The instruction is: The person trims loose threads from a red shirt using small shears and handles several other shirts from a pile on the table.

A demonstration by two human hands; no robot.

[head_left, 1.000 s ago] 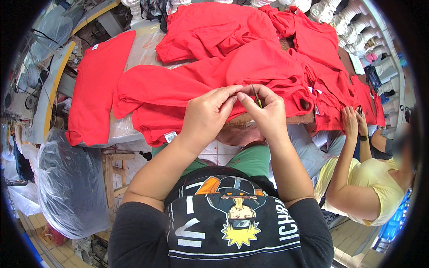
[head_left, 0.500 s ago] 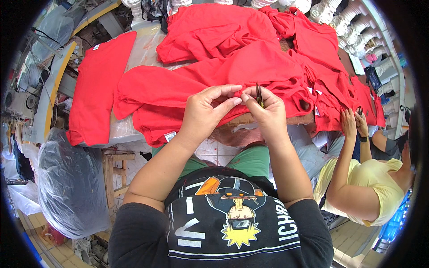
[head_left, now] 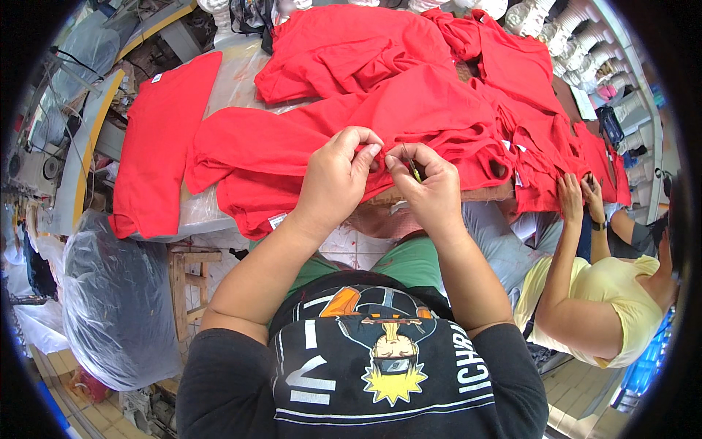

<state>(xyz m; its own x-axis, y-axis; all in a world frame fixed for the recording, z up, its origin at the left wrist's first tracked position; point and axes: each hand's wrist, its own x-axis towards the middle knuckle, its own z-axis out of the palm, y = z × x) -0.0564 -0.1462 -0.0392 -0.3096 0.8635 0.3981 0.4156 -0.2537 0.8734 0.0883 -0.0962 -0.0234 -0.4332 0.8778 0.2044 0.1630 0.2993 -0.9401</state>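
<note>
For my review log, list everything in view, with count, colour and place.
Red garments: several, overlapping, red, across the table
Table: one, partly plastic-covered, centre
Tags: at least three, white, on garments
Pointed tool: one, dark and yellowish, in the right hand
Balusters: many, white, far side and right
Bag: one, black, far edge
Wrapped bundle: one, greyish, lower left
Wooden frame: one, light brown, beside bundle
Co-worker: at least one, yellow shirt, right
Shirt: one, black, printed, lower centre
Trousers: one pair, green, below table
Left hand: one, bare, pinching red fabric
Right hand: one, bare, beside left
</note>
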